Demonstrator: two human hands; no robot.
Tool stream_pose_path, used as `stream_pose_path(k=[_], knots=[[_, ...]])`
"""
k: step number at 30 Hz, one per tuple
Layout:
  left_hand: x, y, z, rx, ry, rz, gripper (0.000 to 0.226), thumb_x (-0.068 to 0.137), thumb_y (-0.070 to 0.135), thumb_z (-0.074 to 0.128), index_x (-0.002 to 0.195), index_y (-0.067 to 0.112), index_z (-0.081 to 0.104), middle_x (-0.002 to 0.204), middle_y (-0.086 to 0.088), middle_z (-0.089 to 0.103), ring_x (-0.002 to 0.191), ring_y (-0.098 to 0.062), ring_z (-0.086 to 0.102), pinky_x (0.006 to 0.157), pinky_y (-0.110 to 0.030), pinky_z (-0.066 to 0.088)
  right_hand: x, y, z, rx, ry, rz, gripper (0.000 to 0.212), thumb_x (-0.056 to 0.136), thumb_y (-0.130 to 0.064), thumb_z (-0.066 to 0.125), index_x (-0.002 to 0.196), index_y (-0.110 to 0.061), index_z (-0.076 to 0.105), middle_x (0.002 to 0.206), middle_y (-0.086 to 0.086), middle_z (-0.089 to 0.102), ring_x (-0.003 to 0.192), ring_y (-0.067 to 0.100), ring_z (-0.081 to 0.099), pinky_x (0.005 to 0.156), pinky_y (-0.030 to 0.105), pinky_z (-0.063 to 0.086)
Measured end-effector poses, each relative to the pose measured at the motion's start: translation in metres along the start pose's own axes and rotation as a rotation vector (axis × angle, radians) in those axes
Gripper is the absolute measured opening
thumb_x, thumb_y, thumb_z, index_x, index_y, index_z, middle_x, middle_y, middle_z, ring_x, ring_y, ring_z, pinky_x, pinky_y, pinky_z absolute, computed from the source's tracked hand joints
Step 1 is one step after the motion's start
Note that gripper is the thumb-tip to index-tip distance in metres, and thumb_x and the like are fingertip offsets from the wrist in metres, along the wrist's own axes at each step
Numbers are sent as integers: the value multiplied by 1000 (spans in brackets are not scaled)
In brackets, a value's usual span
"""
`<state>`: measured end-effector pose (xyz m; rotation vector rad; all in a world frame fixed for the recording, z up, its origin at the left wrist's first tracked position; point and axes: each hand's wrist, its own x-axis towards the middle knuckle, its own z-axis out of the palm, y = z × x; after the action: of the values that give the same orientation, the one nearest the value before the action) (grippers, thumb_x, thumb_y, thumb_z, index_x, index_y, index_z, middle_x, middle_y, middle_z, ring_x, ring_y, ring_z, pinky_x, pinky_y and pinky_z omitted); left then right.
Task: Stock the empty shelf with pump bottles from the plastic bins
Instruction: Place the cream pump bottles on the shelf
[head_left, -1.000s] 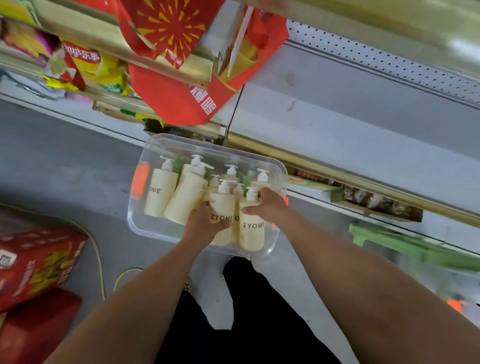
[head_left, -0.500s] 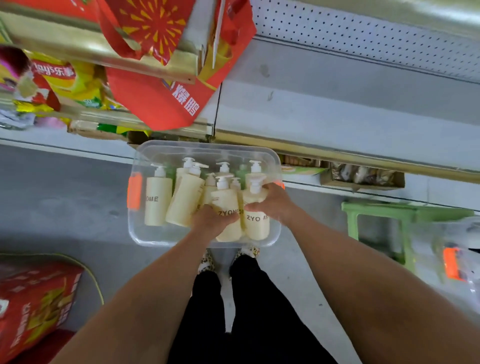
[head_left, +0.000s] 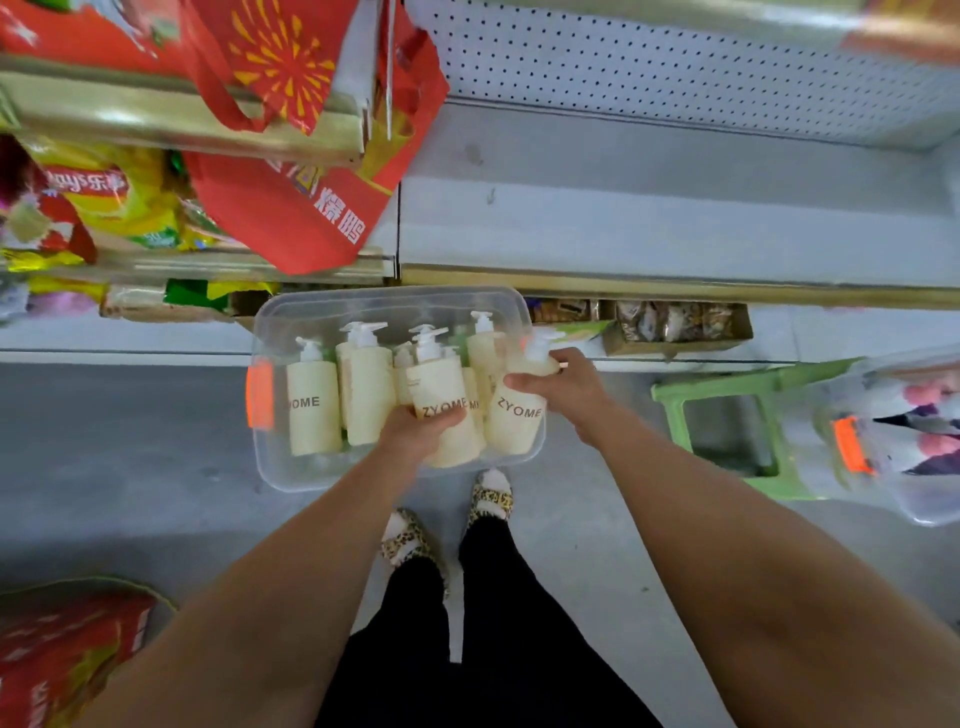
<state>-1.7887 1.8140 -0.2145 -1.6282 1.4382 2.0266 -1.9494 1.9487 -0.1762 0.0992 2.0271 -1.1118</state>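
A clear plastic bin (head_left: 291, 467) sits on the floor below the shelves, with several cream pump bottles marked ZYOME inside. My left hand (head_left: 415, 431) grips one bottle (head_left: 441, 389) around its lower body. My right hand (head_left: 566, 387) holds a second bottle (head_left: 514, 421) near its shoulder, tilted to the right over the bin's right edge. Another bottle (head_left: 311, 405) stands at the bin's left. The bare grey shelf (head_left: 649, 228) runs above the bin, with a perforated back panel.
A red gift bag (head_left: 291, 208) hangs over the shelf at upper left beside snack packs (head_left: 109, 202). A green stool (head_left: 727, 421) and a second clear bin (head_left: 904, 431) stand to the right. Red cartons (head_left: 62, 654) lie at lower left. My feet are just behind the bin.
Both hands have lifted their bottles higher in the bin. The right-hand bottle has tilted and moved right, toward the bin's edge. The view has risen, showing more of the shelf.
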Motion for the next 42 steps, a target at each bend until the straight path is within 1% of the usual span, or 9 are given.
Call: stream_pose_path(k=[7,10,15,18,21,25,30,37,42], knots=[[-57,67,-19,-222,-293,178,68,66,37,87,126,16,61,115,-1,73,110,-22,67,100,-56,48,-50,-76,-32,302,-31,-122,55,74,-28,87,118,-12,58,112,7,69,95,21,70,73,37,57],[-84,114,-25,-249,-371,302,66,67,32,88,125,17,62,115,-2,73,114,-26,65,101,-59,46,-75,-121,-52,313,-54,-246,51,74,-40,84,112,-16,61,105,7,69,94,26,69,80,41,56],[-129,182,-41,-229,-531,531,85,59,29,92,134,16,56,125,-8,68,119,-30,62,99,-58,49,-117,-198,-86,296,-83,-449,91,55,-60,86,128,-11,61,120,17,69,111,34,66,97,51,53],[-154,213,-45,-116,-587,667,100,45,38,97,134,15,55,125,-9,68,120,-28,62,102,-53,47,-140,-238,-104,292,-149,-561,71,73,-60,75,121,-8,65,105,14,71,96,30,69,93,51,55],[-177,242,-44,-86,-587,754,87,50,38,92,128,17,60,122,-8,70,119,-29,62,103,-53,46,-153,-274,-115,288,-165,-637,52,85,-55,66,113,-10,67,95,12,74,85,27,72,78,42,57],[-194,278,-40,-111,-500,834,96,35,54,95,118,16,65,114,-7,73,108,-24,68,94,-47,53,-153,-322,-116,268,-72,-711,67,70,-59,78,117,-12,67,110,14,74,103,33,71,94,49,55],[-196,304,-39,-108,-390,859,101,34,62,93,121,19,65,113,-5,74,110,-26,67,100,-58,47,-128,-370,-112,269,-96,-766,38,81,-38,80,108,-17,63,109,6,70,109,28,66,89,41,54],[-181,322,-27,-141,-290,844,105,30,59,95,120,15,65,111,-9,74,107,-28,69,95,-55,53,-64,-426,-98,185,-89,-794,71,71,-28,90,130,-16,53,121,1,63,106,17,63,93,40,53],[-171,331,-16,-168,-244,836,107,32,58,95,123,11,63,113,-12,73,106,-30,69,91,-52,56,-29,-458,-85,127,-98,-834,65,70,-28,90,122,-19,53,115,-4,63,107,18,60,90,38,50]])
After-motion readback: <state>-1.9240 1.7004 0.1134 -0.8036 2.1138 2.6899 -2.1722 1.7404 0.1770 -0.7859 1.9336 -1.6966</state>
